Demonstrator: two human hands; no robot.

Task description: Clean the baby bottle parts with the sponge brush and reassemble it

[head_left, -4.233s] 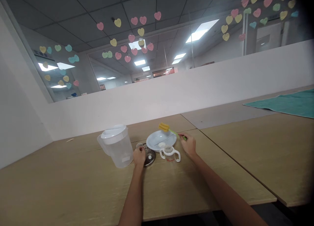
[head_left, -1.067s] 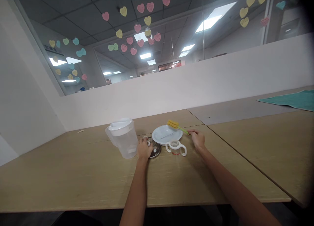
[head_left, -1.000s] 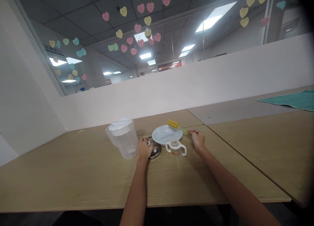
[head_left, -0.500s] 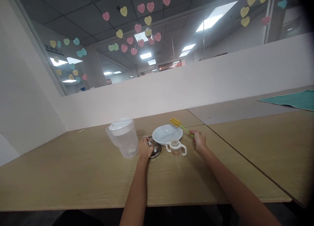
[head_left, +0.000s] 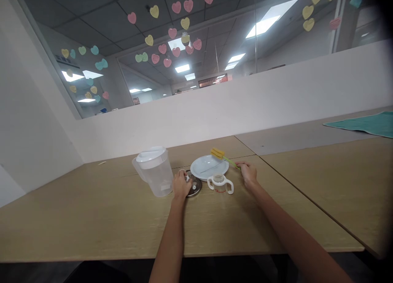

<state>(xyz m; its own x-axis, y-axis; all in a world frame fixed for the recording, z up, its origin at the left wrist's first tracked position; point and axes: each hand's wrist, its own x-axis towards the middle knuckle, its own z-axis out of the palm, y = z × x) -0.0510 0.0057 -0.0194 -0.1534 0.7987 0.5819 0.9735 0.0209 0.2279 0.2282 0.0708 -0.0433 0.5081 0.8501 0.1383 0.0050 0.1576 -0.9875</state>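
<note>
My right hand (head_left: 247, 173) is closed on the green handle of a bottle brush (head_left: 229, 162). Its yellow sponge head hangs over the far rim of a white bowl (head_left: 198, 168). My left hand (head_left: 181, 185) is over a round dark metal tray (head_left: 196, 191), fingers curled at a small white piece (head_left: 187, 178) that they partly hide. Another small white part (head_left: 194, 187) lies on the tray. Between the hands, in front of the bowl, a clear baby bottle (head_left: 220, 189) with two white handles stands upright, its mouth uncovered.
Left of my left hand stands a translucent plastic pitcher (head_left: 159, 174) with a white lid. A teal cloth (head_left: 368, 123) lies at the far right. Behind the wooden table (head_left: 92, 217) rises a white wall with a window above.
The brush has shifted slightly left and away from me in my right hand, its sponge head further over the bowl's far rim. My left hand stays at the tray.
</note>
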